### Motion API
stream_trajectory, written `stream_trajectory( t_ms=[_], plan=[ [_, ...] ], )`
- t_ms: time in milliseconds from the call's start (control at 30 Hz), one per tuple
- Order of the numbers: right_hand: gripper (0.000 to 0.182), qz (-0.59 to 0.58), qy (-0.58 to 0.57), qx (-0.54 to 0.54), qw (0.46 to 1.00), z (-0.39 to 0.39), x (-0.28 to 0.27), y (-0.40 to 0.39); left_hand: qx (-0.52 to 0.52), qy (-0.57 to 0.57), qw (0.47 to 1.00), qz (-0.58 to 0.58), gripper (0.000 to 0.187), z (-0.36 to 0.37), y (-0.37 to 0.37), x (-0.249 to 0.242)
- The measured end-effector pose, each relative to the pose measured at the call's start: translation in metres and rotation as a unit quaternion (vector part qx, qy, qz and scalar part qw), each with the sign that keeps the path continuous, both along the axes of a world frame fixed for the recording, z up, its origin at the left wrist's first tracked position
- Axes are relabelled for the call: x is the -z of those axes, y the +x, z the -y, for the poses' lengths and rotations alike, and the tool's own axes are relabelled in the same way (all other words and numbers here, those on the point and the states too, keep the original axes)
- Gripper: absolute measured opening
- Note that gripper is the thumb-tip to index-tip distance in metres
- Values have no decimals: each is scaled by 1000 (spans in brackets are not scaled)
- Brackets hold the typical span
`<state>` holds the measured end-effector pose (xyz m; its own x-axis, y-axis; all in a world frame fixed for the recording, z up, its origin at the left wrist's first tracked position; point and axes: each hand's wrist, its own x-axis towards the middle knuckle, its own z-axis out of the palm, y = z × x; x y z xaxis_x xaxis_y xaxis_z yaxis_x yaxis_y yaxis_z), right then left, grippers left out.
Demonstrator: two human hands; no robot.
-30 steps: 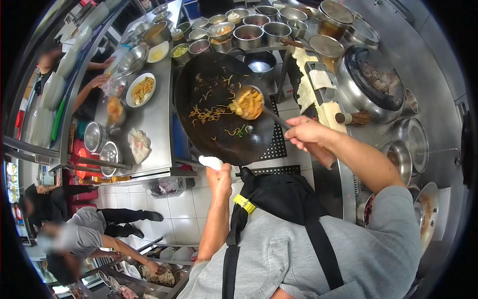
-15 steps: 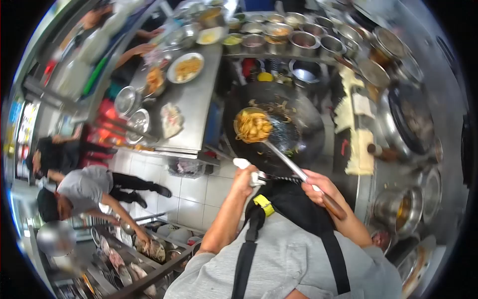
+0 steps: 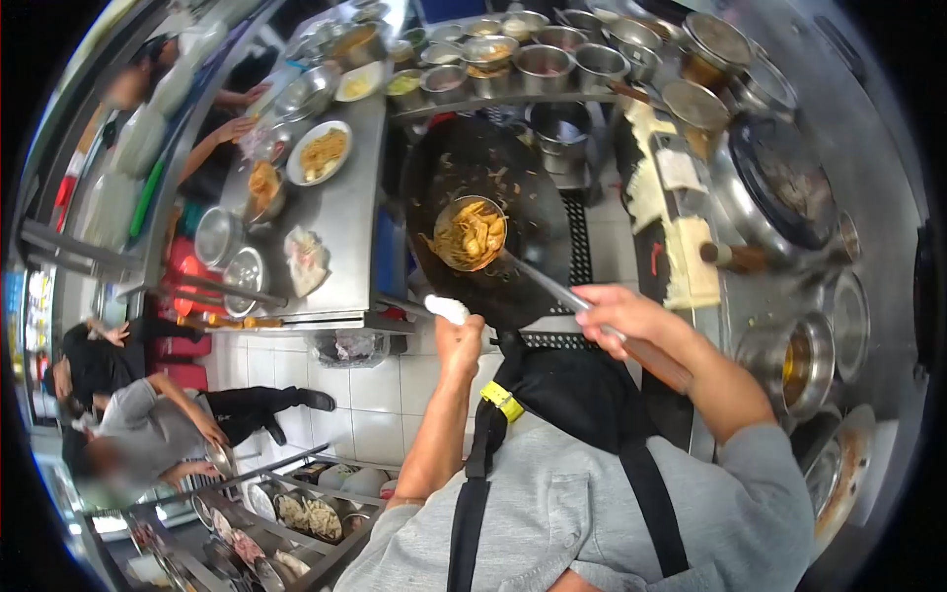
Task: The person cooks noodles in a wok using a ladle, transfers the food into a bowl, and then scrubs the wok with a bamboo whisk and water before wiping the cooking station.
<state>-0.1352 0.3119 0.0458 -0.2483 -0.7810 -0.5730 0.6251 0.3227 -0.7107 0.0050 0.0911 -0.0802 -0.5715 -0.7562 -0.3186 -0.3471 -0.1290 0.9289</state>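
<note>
My left hand (image 3: 459,345) is closed at the near rim of a black wok (image 3: 538,212), with a folded white cloth (image 3: 447,308) in its grip. The wok is tilted and has dark food scraps stuck inside. In my right hand (image 3: 619,318) is a long-handled ladle (image 3: 547,280), its metal shaft ending in a wooden grip. The ladle's round bowl is heaped with glossy yellow-brown cooked food (image 3: 475,235) and sits over the wok.
Left of the wok, a steel counter (image 3: 350,232) bears a white plate of food (image 3: 321,153) and metal bowls (image 3: 245,276). Several steel pots of ingredients (image 3: 543,69) line the back. Lidded pots (image 3: 779,187) stand at right. A person (image 3: 148,424) bends by food trays at lower left.
The wok has moved left and tilted, in my left hand. The loaded ladle has shifted slightly left with it. The person at lower left has drawn a hand back from the trays.
</note>
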Motion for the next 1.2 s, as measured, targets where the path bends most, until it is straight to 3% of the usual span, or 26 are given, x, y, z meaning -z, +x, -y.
stream_trajectory(
  t_ms=[67,167,200,233,267,433,667,933,1000,1100,1200],
  plan=[
    [36,129,-103,16,986,-15,1,5,8,-30,1000,2,35,8,1,13],
    [43,338,-230,70,910,-44,68,13,-64,110,992,-24,25,-3,0,-15],
    [43,388,-259,77,881,-48,87,18,-75,109,991,-30,25,0,3,-18],
    [45,405,-249,79,876,-48,94,23,-77,201,975,-51,21,0,6,-20],
    [45,370,-225,76,898,-45,92,26,-74,293,951,-72,17,-1,7,-21],
    [40,261,-87,64,959,-23,65,3,-120,402,902,-101,10,-2,12,-18],
    [40,160,-48,24,986,43,-13,-59,-81,395,904,-141,12,23,-5,-10],
    [44,82,-142,-16,986,153,-103,-110,-20,313,941,-129,18,72,-48,-13],
    [44,62,-178,-43,981,182,-113,-117,-22,287,944,-162,19,83,-57,-23],
    [45,-59,-147,-52,986,236,-117,-122,-56,316,929,-184,12,94,-68,-37],
    [44,-160,-121,-89,976,299,-87,-130,-56,322,929,-172,13,101,-74,-45]
  ],
)
